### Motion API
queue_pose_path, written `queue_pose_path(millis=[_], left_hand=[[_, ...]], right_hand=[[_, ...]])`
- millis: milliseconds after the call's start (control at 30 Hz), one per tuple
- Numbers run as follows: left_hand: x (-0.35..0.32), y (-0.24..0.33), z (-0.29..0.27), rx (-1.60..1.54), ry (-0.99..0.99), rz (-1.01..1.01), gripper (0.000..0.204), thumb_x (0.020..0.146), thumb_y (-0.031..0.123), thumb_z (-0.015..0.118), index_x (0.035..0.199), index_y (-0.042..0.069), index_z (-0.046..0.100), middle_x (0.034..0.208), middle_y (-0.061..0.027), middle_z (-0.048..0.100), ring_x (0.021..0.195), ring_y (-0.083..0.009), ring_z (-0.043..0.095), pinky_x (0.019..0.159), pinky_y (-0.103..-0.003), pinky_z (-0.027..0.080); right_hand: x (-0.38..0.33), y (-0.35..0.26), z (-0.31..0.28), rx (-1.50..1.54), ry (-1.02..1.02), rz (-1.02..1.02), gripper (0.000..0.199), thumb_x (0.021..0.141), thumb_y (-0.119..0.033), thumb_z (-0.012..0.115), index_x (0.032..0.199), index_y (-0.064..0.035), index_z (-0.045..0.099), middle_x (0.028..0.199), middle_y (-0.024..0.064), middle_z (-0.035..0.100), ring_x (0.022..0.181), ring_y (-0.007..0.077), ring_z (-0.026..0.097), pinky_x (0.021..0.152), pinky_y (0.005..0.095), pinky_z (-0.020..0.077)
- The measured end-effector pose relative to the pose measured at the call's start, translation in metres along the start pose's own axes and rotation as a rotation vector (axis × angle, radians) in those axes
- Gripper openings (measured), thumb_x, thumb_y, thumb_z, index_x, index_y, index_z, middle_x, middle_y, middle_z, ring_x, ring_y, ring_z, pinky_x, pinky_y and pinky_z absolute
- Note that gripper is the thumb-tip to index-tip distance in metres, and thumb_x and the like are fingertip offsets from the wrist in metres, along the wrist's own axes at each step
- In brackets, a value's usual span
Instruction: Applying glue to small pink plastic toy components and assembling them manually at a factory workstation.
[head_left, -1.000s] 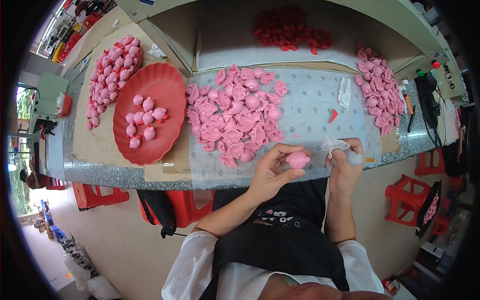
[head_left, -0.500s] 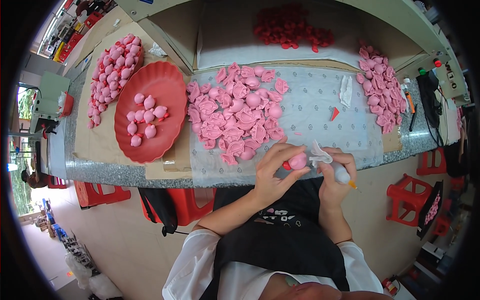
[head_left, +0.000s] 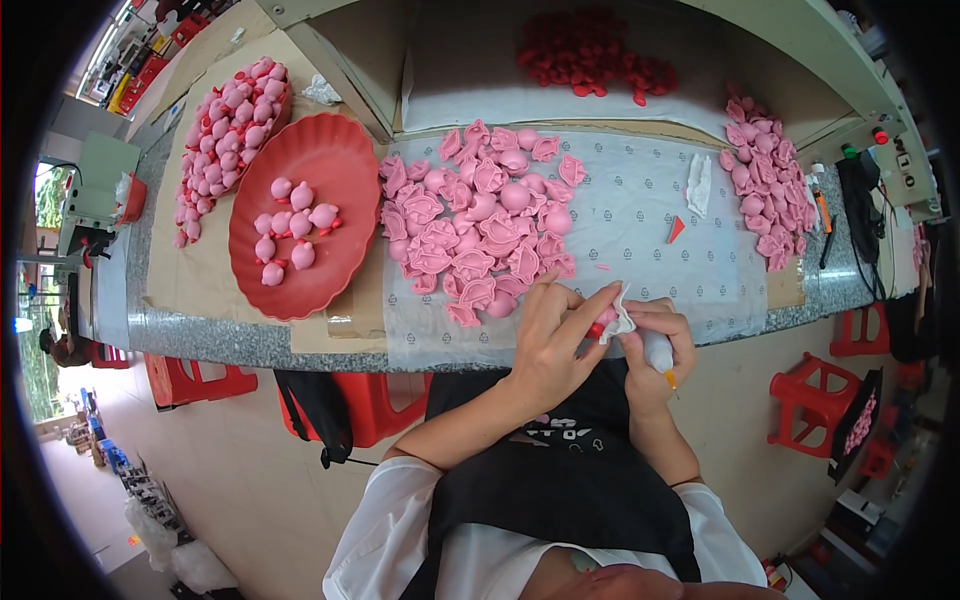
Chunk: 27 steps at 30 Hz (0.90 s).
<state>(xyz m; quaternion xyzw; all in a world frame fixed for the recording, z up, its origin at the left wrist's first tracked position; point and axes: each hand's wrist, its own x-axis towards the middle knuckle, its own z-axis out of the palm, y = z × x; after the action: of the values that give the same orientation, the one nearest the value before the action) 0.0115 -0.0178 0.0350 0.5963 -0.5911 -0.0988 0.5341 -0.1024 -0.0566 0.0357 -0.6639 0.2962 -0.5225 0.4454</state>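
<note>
In my left hand point(head_left: 548, 345), closed fingertips hold a small round pink piece with a red part point(head_left: 603, 320), mostly hidden by fingers and tissue. My right hand point(head_left: 645, 385) is closed round a whitish squeeze bottle point(head_left: 658, 352) with an orange tip that points down toward me. The same hand pinches a crumpled white tissue point(head_left: 623, 318) against the pink piece. Both hands meet above the table's near edge. Just beyond them spreads a heap of pink moulded pieces point(head_left: 480, 225), some round and some hollow with frilled edges.
To the left, a red scalloped dish point(head_left: 340, 180) holds several pink balls with red parts. Behind it is a heaped pile of similar pieces point(head_left: 225, 130). Red pieces point(head_left: 585, 60) lie under the cabinet. More pink pieces point(head_left: 768, 185), a folded tissue point(head_left: 698, 185) and a red scrap point(head_left: 676, 230) lie right.
My right hand has moved left, bringing the tissue from beside the pink piece onto it. The squeeze bottle has shifted left with that hand. My left hand still holds the piece.
</note>
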Motion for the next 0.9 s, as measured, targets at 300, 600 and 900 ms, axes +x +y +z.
queue_pose_path(millis=[300,600,900], left_hand=[[-0.005,-0.003,0.004,0.088,-0.037,0.051,0.043,0.051,-0.003,0.062,0.094,0.003,0.057,0.07,-0.0068,0.041,0.067,-0.0226,0.043,0.072,-0.037,0.037],[-0.006,-0.011,0.002,-0.956,-0.024,-0.333,0.037,0.067,0.007,0.064,0.097,0.007,0.044,0.096,-0.0098,0.05,0.087,-0.0191,0.048,0.08,-0.033,0.037],[-0.016,-0.005,0.009,-1.615,-0.018,-0.57,0.03,0.073,0.012,0.059,0.099,0.008,0.043,0.097,-0.0049,0.047,0.09,-0.0142,0.046,0.08,-0.028,0.036]], right_hand=[[0.009,-0.005,0.002,-0.235,-0.016,-0.111,0.021,0.06,0.009,0.059,0.076,-0.0005,0.049,0.076,0.0113,0.057,0.065,0.0185,0.052,0.055,0.025,0.0418],[0.035,0.012,-0.021,-0.414,0.006,0.025,0.023,0.062,0.007,0.057,0.084,0.0015,0.053,0.092,0.0109,0.051,0.068,0.0112,0.048,0.059,0.0197,0.0388],[0.001,0.009,0.007,0.46,-0.01,0.201,0.025,0.059,0.001,0.067,0.081,-0.0016,0.056,0.093,0.0135,0.052,0.085,0.017,0.049,0.073,0.0274,0.0393]])
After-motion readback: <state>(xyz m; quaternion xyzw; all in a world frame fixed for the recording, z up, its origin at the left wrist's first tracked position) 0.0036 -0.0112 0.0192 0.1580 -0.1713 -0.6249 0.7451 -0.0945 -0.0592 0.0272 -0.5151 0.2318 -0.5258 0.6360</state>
